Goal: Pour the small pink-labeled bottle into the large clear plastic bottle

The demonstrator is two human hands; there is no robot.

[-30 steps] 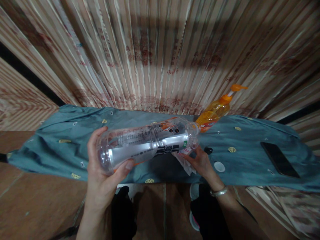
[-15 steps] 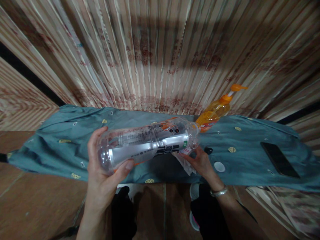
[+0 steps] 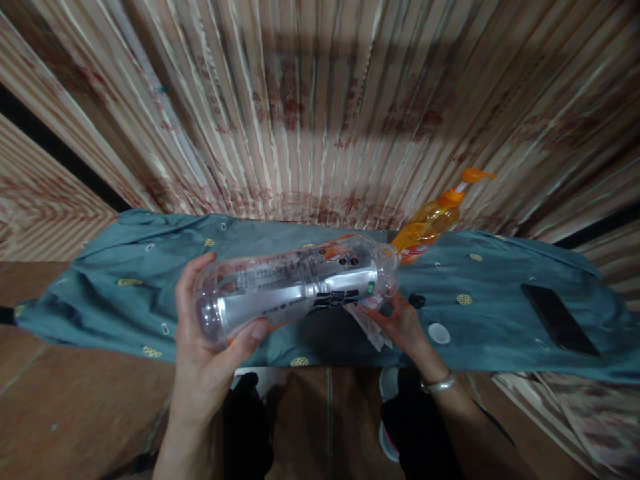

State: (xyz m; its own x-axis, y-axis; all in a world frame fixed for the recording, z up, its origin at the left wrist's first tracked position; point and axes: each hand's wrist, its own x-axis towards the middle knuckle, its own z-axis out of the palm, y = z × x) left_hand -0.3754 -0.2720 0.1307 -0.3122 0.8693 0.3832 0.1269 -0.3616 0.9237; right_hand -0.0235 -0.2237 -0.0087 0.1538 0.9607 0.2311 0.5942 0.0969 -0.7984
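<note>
A large clear plastic bottle [image 3: 295,287] with a silver and orange label lies sideways in the air over the cloth-covered table. Its base end is wrapped by my left hand [image 3: 210,333], thumb along the near side. At the neck end, my right hand [image 3: 400,323] has its fingers closed on a white tissue [image 3: 373,327], close against the bottle. Part of the right fingers is hidden by the bottle. Just beyond the neck stands an orange pump bottle [image 3: 427,223] with amber liquid.
A green patterned cloth [image 3: 500,267] covers the long narrow table. Right of my right hand are a small black object [image 3: 417,302], a white round cap [image 3: 439,333] and a dark phone [image 3: 560,320]. A pleated curtain [image 3: 320,120] hangs behind the table.
</note>
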